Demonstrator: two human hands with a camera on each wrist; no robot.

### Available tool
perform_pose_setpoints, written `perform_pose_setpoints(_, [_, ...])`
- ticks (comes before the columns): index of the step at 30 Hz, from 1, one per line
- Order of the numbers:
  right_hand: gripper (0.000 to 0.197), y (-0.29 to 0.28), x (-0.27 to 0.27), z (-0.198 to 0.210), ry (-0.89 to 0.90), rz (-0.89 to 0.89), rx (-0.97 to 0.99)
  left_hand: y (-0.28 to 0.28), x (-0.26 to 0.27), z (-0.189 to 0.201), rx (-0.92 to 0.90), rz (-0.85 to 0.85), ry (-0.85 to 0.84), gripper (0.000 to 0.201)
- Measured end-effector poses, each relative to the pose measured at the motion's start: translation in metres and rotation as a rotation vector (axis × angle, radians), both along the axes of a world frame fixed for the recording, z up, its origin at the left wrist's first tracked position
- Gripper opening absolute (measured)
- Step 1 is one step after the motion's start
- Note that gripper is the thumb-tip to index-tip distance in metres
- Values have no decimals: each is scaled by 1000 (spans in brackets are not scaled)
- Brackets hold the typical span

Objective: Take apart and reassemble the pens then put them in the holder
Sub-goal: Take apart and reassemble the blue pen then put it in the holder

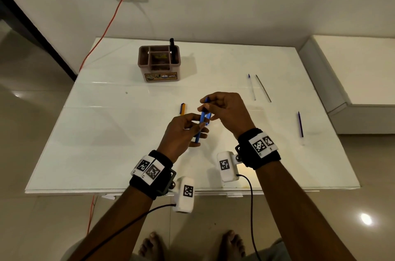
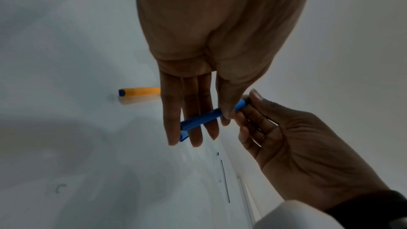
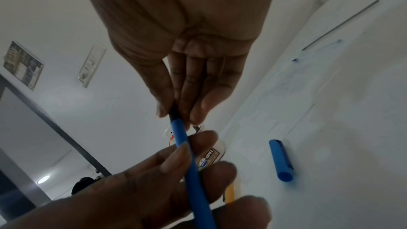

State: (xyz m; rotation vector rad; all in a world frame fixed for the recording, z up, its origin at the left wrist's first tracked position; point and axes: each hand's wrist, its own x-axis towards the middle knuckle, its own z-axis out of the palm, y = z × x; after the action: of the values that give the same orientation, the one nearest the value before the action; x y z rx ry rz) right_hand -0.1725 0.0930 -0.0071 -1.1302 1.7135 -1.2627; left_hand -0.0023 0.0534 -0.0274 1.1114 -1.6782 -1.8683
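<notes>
At centre frame my left hand [image 1: 181,132] grips the slim blue plastic pen barrel [image 1: 199,127]; my right hand [image 1: 226,111] pinches its dark tip. The brown compartmented plastic holder [image 1: 159,63] stands above.

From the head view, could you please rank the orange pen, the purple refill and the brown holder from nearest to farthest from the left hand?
Measured from the left hand:
1. Orange pen, lying just beyond the fingers, slightly left.
2. Brown holder, at the table's far side.
3. Purple refill, far off near the right edge.
</notes>
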Motion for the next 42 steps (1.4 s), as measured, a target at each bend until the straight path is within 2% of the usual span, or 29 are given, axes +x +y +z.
perform_pose_setpoints(2, [11, 1, -1, 0, 36, -62, -15, 1, 0, 0, 0, -10, -5, 15])
perform_pose_setpoints(5, [31, -1, -4, -5, 115, -155, -15, 3, -1, 0, 1, -24, -1, 19])
perform_pose_setpoints(7, [36, -2, -3, -5, 109, -168, 10, 3, -1, -1, 2, -21, 0, 21])
perform_pose_setpoints(12, [14, 1, -1, 1, -3, -10, 0, 1, 0, -1, 13, -3, -6, 24])
perform_pose_setpoints(15, [11, 2, -2, 1, -3, -41, -15, 1, 2, -2, 19, -5, -2, 26])
perform_pose_setpoints(19, [21, 1, -5, -4, 64, -163, -22, 3, 3, -3, 26, 7, 15, 26])
perform_pose_setpoints(23, [29, -3, -1, -9, 162, -200, -8, 2, 1, -3, 44, 10, 17, 27])
perform_pose_setpoints(28, [19, 0, -2, 3, -90, -43, 2, 0, 2, -4, 55, -6, 15, 23])
perform_pose_setpoints(35, [15, 5, -7, 8, -138, -2, -28, 1, 2, -1, 49, -59, 32, 21])
perform_pose_setpoints(38, [20, 5, -8, 9, -218, 50, -15, 1, 2, 0, 63, -93, 41, 25])
perform_pose_setpoints(42, [24, 4, -7, 7, -216, 67, -28, 0, 3, 1, 62, -89, 48, 23])
